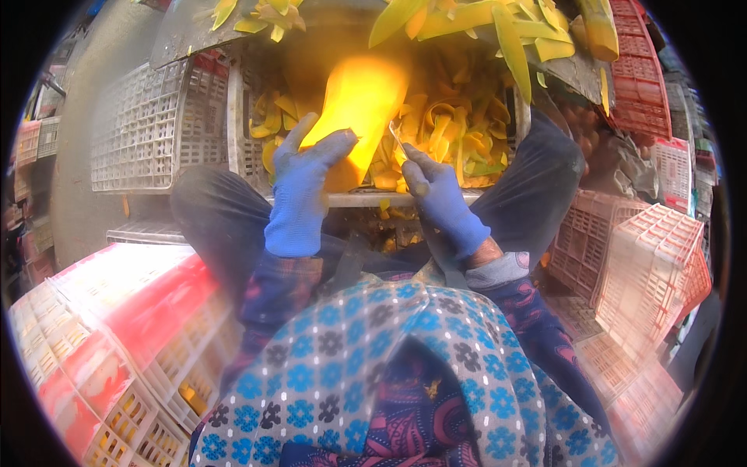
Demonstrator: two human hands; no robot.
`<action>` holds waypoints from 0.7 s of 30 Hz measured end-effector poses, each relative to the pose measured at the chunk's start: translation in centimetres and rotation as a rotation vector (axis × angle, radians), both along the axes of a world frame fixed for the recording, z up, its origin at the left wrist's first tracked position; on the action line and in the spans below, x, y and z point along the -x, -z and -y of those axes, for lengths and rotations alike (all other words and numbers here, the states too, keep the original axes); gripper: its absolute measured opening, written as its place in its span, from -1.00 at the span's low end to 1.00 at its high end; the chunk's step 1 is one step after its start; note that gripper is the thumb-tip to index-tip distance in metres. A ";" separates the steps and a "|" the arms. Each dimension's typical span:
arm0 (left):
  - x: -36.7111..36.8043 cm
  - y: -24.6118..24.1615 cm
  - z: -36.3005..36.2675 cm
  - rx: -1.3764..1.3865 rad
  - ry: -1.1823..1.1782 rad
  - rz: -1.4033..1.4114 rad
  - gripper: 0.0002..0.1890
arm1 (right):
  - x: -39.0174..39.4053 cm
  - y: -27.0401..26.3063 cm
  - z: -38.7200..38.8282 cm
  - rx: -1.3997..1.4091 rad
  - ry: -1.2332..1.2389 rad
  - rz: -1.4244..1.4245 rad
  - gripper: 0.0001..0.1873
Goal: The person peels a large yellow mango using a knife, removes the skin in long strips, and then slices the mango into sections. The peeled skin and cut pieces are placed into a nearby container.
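My left hand [306, 181], in a blue knit glove, grips the near end of a long, peeled yellow-orange squash [367, 105], thumb and fingers spread around it. Glare washes out much of its surface. In my right hand [435, 192], also gloved in blue, is a small peeling tool [397, 138] with a thin metal tip, close beside the squash's right side. Whether the tip touches the flesh is unclear. Under both hands stands a plastic crate [373, 200] between my knees, holding many curled yellow peelings [446, 131].
A worn board [192, 29] spans the far side, bearing green-yellow peel strips [461, 23] and another squash [600, 32] at its right. White and red crates [125, 327] stand at my left. More stacked crates [648, 280] are at my right, and a pale crate [140, 128] lies ahead left.
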State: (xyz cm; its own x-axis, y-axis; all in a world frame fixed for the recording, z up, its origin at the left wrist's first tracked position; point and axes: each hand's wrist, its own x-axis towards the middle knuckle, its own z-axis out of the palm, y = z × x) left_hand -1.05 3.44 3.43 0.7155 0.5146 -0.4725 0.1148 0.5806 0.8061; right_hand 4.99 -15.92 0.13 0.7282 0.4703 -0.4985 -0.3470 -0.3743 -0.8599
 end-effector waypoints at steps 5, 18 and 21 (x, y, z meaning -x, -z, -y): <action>-0.6 -0.2 2.1 0.509 -0.151 0.040 -0.45 | -1.7 0.4 -0.9 0.046 0.052 -0.058 -0.46; 0.4 1.6 3.0 0.511 0.009 -0.069 -0.41 | -4.4 0.0 -2.2 0.334 -0.195 0.403 -0.55; 1.0 1.8 1.5 0.293 0.084 -0.149 -0.32 | -2.0 -2.6 -0.4 0.179 -0.275 0.163 -0.54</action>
State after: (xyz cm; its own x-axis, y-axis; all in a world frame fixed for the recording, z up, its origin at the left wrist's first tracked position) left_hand -2.09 1.93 1.66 0.6615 0.2838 -0.6942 0.2761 0.7685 0.5773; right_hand 6.96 -15.51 2.75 0.6633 0.5752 -0.4787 -0.0768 -0.5839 -0.8081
